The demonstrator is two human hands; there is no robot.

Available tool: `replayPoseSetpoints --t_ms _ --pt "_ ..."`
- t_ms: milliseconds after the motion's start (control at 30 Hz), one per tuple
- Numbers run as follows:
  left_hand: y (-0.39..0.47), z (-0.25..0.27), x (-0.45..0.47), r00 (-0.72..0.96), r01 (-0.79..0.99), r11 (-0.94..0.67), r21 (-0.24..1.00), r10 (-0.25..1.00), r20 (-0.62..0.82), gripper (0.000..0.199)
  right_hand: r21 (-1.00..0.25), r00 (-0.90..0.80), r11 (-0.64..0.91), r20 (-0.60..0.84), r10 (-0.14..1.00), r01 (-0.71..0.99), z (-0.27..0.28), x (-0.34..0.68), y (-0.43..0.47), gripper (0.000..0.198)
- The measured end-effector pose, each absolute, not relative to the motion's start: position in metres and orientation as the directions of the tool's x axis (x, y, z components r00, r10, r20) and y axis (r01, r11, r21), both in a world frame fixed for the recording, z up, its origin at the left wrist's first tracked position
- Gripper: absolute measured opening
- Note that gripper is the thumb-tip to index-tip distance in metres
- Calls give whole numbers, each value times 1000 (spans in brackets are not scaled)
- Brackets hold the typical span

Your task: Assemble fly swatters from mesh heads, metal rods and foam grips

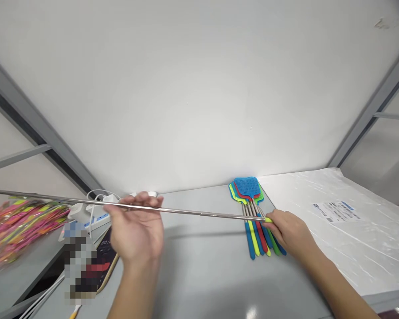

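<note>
My right hand (287, 228) is closed around the yellow-green handle (268, 219) of a fly swatter with a long, thin metal rod (199, 213). That rod runs left across the view and leaves it at the left edge, so the swatter's head is hidden. My left hand (138, 230) is palm up with fingers loosely stretched, and the rod crosses in front of them near the thumb. Behind the rod, several fly swatters (247, 188) with blue, red, green and yellow heads lie in an overlapping stack on the grey table (193, 270), handles toward me.
At left are clear bags of pink, orange and yellow items (23, 226). Nearby sit a white power strip (101, 219) with plugs and cables, and a partly blurred phone (104, 261). White plastic wrapping with a label (339, 212) covers the right side. A pale wall (193, 88) stands behind.
</note>
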State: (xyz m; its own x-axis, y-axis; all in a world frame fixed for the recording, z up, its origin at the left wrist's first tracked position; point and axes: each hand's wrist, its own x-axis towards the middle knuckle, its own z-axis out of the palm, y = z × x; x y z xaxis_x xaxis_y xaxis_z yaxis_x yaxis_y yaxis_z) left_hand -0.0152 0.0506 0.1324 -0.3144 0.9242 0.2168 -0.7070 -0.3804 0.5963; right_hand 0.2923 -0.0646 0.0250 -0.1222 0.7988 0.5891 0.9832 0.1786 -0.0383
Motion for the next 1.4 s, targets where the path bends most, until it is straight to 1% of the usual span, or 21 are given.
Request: replayPoseSetpoints --t_ms 133,200,267,333,400,467,533,567,600,667,700,767,800,833,933,1067,1133,1200,1267,1333,1400 --pt "69 146 -41 -336 -697 -407 591 913 233 47 -55 -116 182 584 804 982 23 298 -67 29" --pt "68 143 -35 -373 -651 -454 609 889 264 47 -56 -115 186 608 786 981 23 290 -66 29" --pt "57 131 -13 -363 -612 -468 637 882 300 46 -60 -138 227 636 760 972 23 277 -63 28" --pt "38 112 17 -208 -606 -364 708 931 301 44 -70 -166 272 643 748 960 21 264 -61 27" --pt "17 94 42 6 -624 -182 760 971 238 43 -96 -163 279 615 772 956 18 256 -60 28" --pt "5 84 50 179 -566 -71 822 962 207 41 -131 -139 255 566 812 958 13 258 -63 29" --pt "10 85 36 228 -544 -39 838 954 193 38 -153 -114 227 531 840 962 9 268 -69 30" --pt "18 90 21 182 -585 -50 809 964 191 39 -158 -105 218 523 846 963 7 274 -73 30" --pt "28 97 4 90 -646 -95 757 976 199 40 -161 -99 211 520 848 964 5 280 -77 30" --pt "50 113 -30 -161 -733 -239 637 971 179 43 -159 -110 223 521 847 962 4 287 -83 30" --pt "58 119 -43 -266 -749 -294 594 954 136 44 -150 -123 236 530 839 960 4 286 -85 28" --pt "63 125 -51 -427 -724 -389 570 902 73 43 -121 -158 268 559 814 956 6 279 -84 26" --pt "59 123 -46 -456 -704 -411 580 887 75 42 -102 -179 289 580 795 952 7 272 -83 24" --pt "51 119 -35 -426 -686 -395 611 899 103 40 -83 -194 302 603 774 950 9 263 -80 23" --pt "16 92 8 -142 -679 -202 705 979 143 41 -67 -182 286 628 757 956 11 239 -74 22" --pt "-7 65 27 -24 -624 -107 774 993 117 42 -159 -113 222 509 853 962 8 226 -73 28" --pt "0 65 14 40 -656 -44 754 995 94 38 -211 -95 210 453 887 955 7 225 -76 30" --pt "12 71 -1 -14 -732 -49 680 998 58 40 -232 -91 212 443 892 949 7 222 -79 32" --pt "23 79 -12 -193 -763 -158 627 981 13 41 -212 -98 218 464 880 953 8 216 -80 32" --pt "29 87 -15 -340 -720 -268 640 940 10 39 -167 -109 217 493 863 962 11 208 -80 33" --pt "31 93 -13 -392 -663 -326 674 918 59 37 -118 -104 193 524 845 974 15 199 -80 35"
